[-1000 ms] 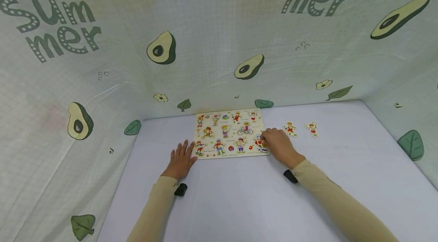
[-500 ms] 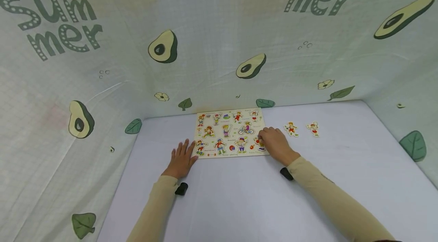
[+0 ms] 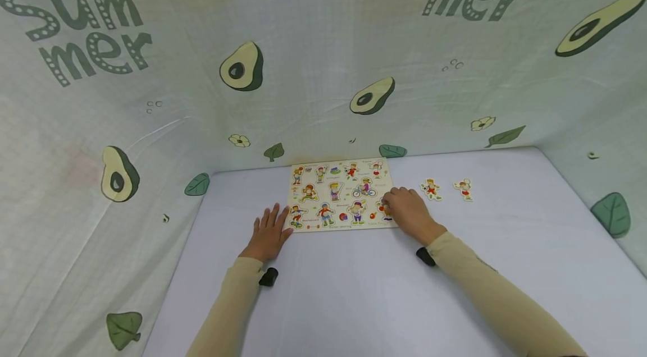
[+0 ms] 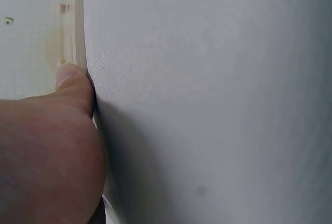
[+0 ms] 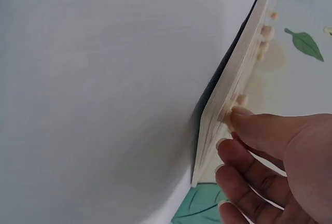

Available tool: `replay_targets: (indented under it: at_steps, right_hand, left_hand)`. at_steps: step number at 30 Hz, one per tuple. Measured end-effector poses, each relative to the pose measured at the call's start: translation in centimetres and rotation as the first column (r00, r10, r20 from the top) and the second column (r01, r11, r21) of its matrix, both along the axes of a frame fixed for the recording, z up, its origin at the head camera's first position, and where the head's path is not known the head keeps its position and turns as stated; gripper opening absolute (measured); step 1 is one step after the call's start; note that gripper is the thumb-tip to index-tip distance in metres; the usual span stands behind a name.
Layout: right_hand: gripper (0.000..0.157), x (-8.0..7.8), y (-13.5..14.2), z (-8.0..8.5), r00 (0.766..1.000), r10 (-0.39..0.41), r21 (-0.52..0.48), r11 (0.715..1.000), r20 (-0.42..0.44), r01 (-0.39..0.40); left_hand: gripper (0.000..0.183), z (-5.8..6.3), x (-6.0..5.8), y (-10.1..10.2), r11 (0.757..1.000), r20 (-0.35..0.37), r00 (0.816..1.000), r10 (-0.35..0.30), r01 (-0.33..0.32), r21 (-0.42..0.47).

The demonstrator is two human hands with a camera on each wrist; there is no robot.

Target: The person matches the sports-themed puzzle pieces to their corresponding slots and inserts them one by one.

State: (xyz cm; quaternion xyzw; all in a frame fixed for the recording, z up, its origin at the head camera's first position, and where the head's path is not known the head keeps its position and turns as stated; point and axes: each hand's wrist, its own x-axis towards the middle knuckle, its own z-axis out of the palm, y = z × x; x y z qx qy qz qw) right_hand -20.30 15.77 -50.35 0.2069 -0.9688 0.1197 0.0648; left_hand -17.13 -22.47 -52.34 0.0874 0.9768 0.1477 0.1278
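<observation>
A wooden puzzle board (image 3: 323, 229) with sports figures lies flat near the back of the table. My left hand (image 3: 267, 235) rests with spread fingers at its left edge; in the left wrist view the thumb (image 4: 72, 79) lies along the board's side. My right hand (image 3: 410, 212) is over the lower right corner, fingers curled, pinching a figure-shaped puzzle piece (image 3: 385, 211) at that corner. In the right wrist view the thumb (image 5: 254, 123) is beside a small knob (image 5: 242, 99), and the hand covers part of the piece.
Two loose puzzle pieces, a soccer player (image 3: 431, 189) and a racket player (image 3: 464, 190), lie right of the board on the white table (image 3: 333, 289). Behind the board hangs a cloth backdrop (image 3: 303, 65) printed with avocados. Several knobbed pieces (image 3: 334, 192) sit on the board.
My right hand has shifted slightly left over the board's lower right corner, and the piece under it now shows less. The left hand keeps its place; the head view has drifted a little.
</observation>
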Motion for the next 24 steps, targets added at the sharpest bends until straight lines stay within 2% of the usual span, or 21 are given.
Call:
replay_targets:
  at_steps: [8, 16, 24]
  right_hand:
    - [0.026, 0.4, 2.5, 0.4, 0.997, -0.081, -0.037, 0.996, -0.004, 0.081]
    - [0.023, 0.1, 6.4, 0.4, 0.987, -0.146, -0.091, 0.986, -0.064, 0.140]
    - [0.030, -0.2, 9.2, 0.7, 0.980, -0.170, -0.120, 0.980, -0.099, 0.158]
  left_hand:
    - [0.065, -0.9, -0.1, -0.4, 1.000, -0.029, 0.999, -0.017, 0.017, 0.018]
    - [0.065, -0.8, 0.1, -0.3, 1.000, -0.022, 1.000, -0.009, 0.010, 0.025]
    - [0.067, -1.0, -0.2, -0.4, 1.000, -0.008, 1.000, -0.007, 0.007, 0.009]
